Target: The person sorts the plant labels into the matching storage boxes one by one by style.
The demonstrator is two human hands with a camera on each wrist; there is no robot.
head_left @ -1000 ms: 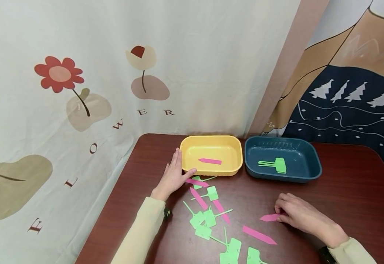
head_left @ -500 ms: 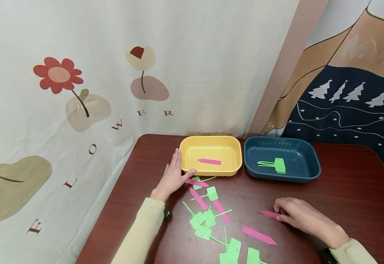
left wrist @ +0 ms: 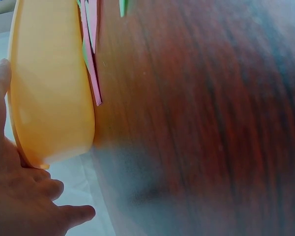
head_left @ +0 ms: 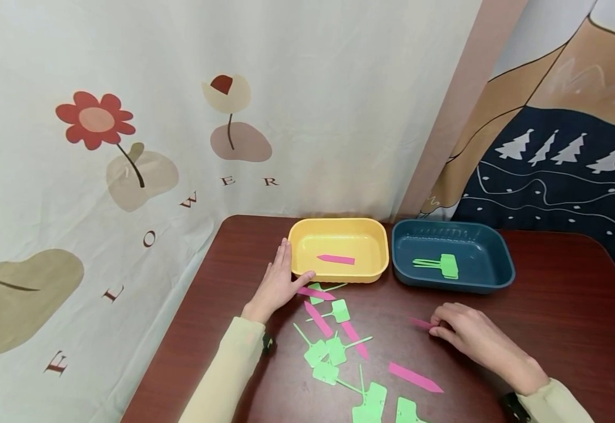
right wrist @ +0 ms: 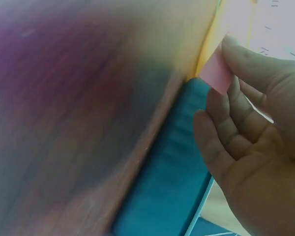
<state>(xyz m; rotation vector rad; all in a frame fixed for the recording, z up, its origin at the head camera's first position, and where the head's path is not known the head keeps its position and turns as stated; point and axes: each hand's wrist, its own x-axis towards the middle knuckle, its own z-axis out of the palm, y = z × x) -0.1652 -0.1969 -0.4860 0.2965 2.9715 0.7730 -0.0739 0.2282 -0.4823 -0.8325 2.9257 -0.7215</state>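
My right hand (head_left: 479,341) pinches a pink pointed plant label (head_left: 420,323) between thumb and fingers, its tip pointing left, to the right of the scattered labels. In the right wrist view, the blunt end of that pink label (right wrist: 216,76) sticks out from the pinch. My left hand (head_left: 275,288) rests with straight fingers along the left side of a yellow tray (head_left: 339,278), thumb at its front corner. One pink label (head_left: 336,259) lies inside this tray. Green T-shaped plant labels (head_left: 449,266) lie together in the dark blue tray (head_left: 452,285).
Several green T-shaped labels (head_left: 326,372) and pink labels (head_left: 415,377) are scattered and partly overlapping on the brown table (head_left: 561,294). One pink label (head_left: 318,292) lies near my left thumb. A printed curtain (head_left: 312,117) hangs behind both trays.
My right hand has moved up the table and slightly left with the pinched pink label. The left hand and the trays have stayed in place.
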